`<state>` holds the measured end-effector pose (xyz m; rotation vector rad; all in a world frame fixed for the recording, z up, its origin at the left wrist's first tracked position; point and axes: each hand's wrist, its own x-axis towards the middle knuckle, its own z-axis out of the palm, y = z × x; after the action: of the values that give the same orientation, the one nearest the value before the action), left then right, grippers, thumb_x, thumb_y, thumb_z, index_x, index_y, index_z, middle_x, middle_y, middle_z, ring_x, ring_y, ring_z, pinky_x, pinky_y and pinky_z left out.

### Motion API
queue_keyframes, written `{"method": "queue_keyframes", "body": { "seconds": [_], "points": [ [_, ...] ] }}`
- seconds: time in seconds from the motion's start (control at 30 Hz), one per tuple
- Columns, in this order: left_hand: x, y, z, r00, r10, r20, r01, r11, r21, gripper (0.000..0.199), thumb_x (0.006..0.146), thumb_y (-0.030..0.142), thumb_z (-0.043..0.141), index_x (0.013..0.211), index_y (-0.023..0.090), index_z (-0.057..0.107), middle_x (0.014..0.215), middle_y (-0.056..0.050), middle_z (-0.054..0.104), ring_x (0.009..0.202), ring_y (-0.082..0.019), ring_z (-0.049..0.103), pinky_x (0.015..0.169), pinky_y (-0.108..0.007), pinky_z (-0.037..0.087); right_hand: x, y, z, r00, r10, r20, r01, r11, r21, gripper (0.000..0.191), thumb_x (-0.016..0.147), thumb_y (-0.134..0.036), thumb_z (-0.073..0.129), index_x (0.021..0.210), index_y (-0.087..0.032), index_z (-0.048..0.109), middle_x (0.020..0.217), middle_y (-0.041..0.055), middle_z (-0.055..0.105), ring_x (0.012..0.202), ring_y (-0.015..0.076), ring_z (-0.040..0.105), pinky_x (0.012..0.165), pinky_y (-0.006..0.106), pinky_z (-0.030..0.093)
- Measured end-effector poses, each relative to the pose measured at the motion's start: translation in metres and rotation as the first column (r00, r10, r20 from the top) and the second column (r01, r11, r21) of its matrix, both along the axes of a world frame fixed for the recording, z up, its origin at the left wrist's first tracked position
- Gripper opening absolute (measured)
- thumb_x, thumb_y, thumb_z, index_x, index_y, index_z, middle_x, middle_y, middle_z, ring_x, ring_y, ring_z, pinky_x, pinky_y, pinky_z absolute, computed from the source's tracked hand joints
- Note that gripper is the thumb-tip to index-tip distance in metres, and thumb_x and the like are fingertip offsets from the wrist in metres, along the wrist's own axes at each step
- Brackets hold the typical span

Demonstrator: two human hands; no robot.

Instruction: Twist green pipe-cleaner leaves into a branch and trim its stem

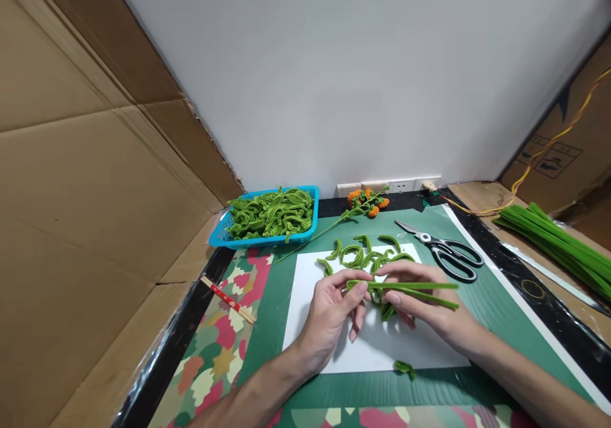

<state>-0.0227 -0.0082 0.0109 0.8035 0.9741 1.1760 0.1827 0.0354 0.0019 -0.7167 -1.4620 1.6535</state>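
A green pipe cleaner (420, 285), bent double, stretches between my hands above a white sheet (305, 326). Its rounded bend is pinched between the thumb and forefinger of my left hand (322, 320). My right hand (432, 307) is closed around the two legs near the bend, and their free ends point right, spread a little apart. Short curled pieces of green pipe cleaner (353, 256) lie on the sheet behind my hands, some partly hidden by them. One more curled piece (405, 369) rests at the sheet's near edge.
A blue basket (315, 208) heaped with curled green pieces stands at the back left. Beside it lies an orange-flowered stem (354, 212). Black-handled scissors (449, 248) lie right of the sheet, chopsticks (226, 299) in a red wrapper at left. Straight green pipe cleaners (558, 243) are bundled far right.
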Motion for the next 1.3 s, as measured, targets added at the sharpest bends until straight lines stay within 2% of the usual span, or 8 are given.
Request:
{"method": "queue_keyframes", "body": {
  "seconds": [0.1, 0.2, 0.4, 0.5, 0.67, 0.9, 1.17, 1.3],
  "points": [
    [-0.0002, 0.0012, 0.0019, 0.998, 0.069, 0.002, -0.069, 0.998, -0.002, 0.044, 0.082, 0.049, 0.091, 0.1, 0.012, 0.076, 0.077, 0.0, 0.067, 0.039, -0.004, 0.052, 0.031, -0.013, 0.039, 0.0007, 0.0008, 0.0007, 0.997, -0.075, -0.011, 0.075, 0.997, -0.001, 0.028, 0.088, -0.046, 0.085, 0.107, -0.025, 0.08, 0.069, 0.0022, 0.07, 0.048, 0.0151, 0.058, 0.047, 0.029, 0.049],
    [-0.0014, 0.0012, 0.0005, 0.997, 0.079, -0.015, -0.079, 0.997, 0.016, 0.046, 0.084, 0.054, 0.088, 0.087, 0.01, 0.074, 0.072, -0.002, 0.069, 0.038, -0.006, 0.056, 0.03, -0.015, 0.04, 0.003, 0.0016, 0.0021, 0.991, -0.133, 0.012, 0.132, 0.99, 0.04, 0.026, 0.088, -0.047, 0.085, 0.098, -0.024, 0.081, 0.059, 0.0016, 0.066, 0.047, 0.0168, 0.059, 0.047, 0.03, 0.048],
    [-0.0014, 0.0007, -0.0033, 0.999, 0.018, -0.045, -0.019, 1.0, -0.017, 0.055, 0.085, 0.061, 0.085, 0.072, 0.009, 0.069, 0.06, -0.004, 0.067, 0.036, -0.01, 0.058, 0.03, -0.016, 0.042, 0.0035, 0.0003, 0.0021, 0.985, -0.156, 0.07, 0.149, 0.984, 0.099, 0.024, 0.087, -0.045, 0.086, 0.096, -0.023, 0.081, 0.063, 0.002, 0.069, 0.048, 0.0159, 0.06, 0.047, 0.028, 0.05],
    [0.0007, 0.0013, -0.0023, 1.0, 0.01, -0.007, -0.01, 0.999, -0.041, 0.053, 0.084, 0.059, 0.086, 0.076, 0.01, 0.068, 0.066, -0.003, 0.069, 0.037, -0.009, 0.058, 0.03, -0.015, 0.043, 0.0025, -0.0022, 0.002, 0.979, -0.174, 0.109, 0.156, 0.975, 0.156, 0.021, 0.09, -0.042, 0.083, 0.096, -0.022, 0.081, 0.069, 0.0022, 0.071, 0.052, 0.0148, 0.062, 0.049, 0.026, 0.052],
    [0.0031, 0.0009, -0.0017, 0.996, 0.009, 0.09, -0.004, 0.998, -0.057, 0.044, 0.089, 0.054, 0.084, 0.095, 0.013, 0.069, 0.076, 0.001, 0.067, 0.039, -0.005, 0.056, 0.03, -0.013, 0.042, 0.0001, -0.0073, 0.0037, 0.959, -0.215, 0.187, 0.161, 0.95, 0.269, 0.016, 0.096, -0.037, 0.077, 0.095, -0.021, 0.081, 0.084, 0.0041, 0.078, 0.067, 0.0154, 0.07, 0.056, 0.022, 0.054],
    [0.0039, -0.0013, -0.003, 0.996, -0.07, 0.058, 0.072, 0.997, -0.032, 0.038, 0.09, 0.044, 0.086, 0.103, 0.013, 0.068, 0.076, 0.001, 0.069, 0.043, -0.007, 0.06, 0.033, -0.014, 0.048, -0.0031, -0.0077, 0.0042, 0.958, -0.195, 0.21, 0.128, 0.947, 0.296, 0.017, 0.097, -0.035, 0.075, 0.091, -0.02, 0.08, 0.078, 0.0021, 0.076, 0.063, 0.0123, 0.067, 0.057, 0.02, 0.053],
    [0.0033, -0.0011, -0.006, 0.993, -0.117, 0.011, 0.117, 0.993, 0.006, 0.039, 0.09, 0.046, 0.085, 0.099, 0.014, 0.063, 0.08, -0.003, 0.073, 0.044, -0.011, 0.066, 0.034, -0.018, 0.053, -0.0027, -0.0075, 0.0058, 0.962, -0.172, 0.212, 0.09, 0.934, 0.345, 0.019, 0.099, -0.032, 0.072, 0.087, -0.019, 0.08, 0.072, 0.0013, 0.074, 0.059, 0.0115, 0.065, 0.055, 0.02, 0.05],
    [0.0038, -0.0011, -0.0074, 0.991, -0.134, 0.019, 0.133, 0.991, 0.013, 0.042, 0.089, 0.048, 0.085, 0.1, 0.016, 0.061, 0.078, -0.002, 0.074, 0.043, -0.012, 0.066, 0.033, -0.02, 0.053, -0.0015, -0.0079, 0.0044, 0.955, -0.196, 0.221, 0.089, 0.904, 0.418, 0.019, 0.1, -0.031, 0.071, 0.087, -0.02, 0.079, 0.075, 0.0012, 0.076, 0.063, 0.0125, 0.069, 0.057, 0.02, 0.05]
  ]
}}
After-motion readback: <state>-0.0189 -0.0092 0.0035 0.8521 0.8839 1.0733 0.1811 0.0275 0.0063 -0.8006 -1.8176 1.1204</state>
